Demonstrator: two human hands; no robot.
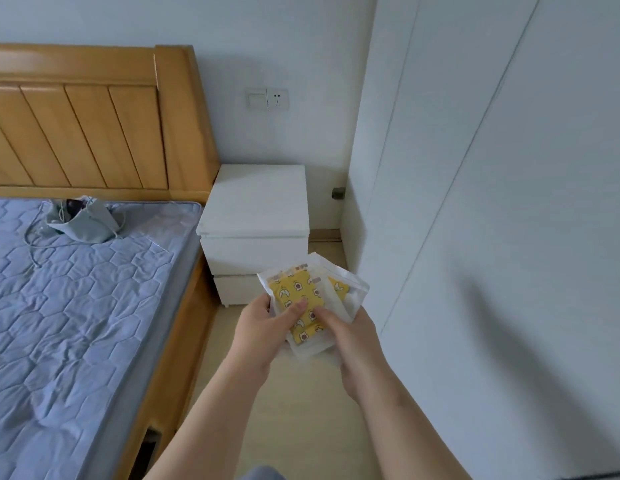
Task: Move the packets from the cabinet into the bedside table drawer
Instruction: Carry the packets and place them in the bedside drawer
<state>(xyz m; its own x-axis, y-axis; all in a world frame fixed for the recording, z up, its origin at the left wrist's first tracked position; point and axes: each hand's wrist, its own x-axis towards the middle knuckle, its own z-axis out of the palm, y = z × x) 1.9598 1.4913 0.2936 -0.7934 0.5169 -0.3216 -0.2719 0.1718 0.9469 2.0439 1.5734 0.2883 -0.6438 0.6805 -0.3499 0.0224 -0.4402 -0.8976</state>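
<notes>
beside the bed [76, 306], the bedside table [256, 202] had its top drawer [256, 252] closed; left hand [263, 327] and right hand [353, 336] pinched fanned yellow packets [296, 296], thumbs on top. freeing one could spill them.

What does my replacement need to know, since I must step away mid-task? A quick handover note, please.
Hands: left hand and right hand together hold the packets, thumbs on top.
Where: the packets are held in the air in front of the bedside table; both its drawers are shut.
Done: the packets are out of the cabinet.
Left: open a drawer and put the packets in.
</notes>
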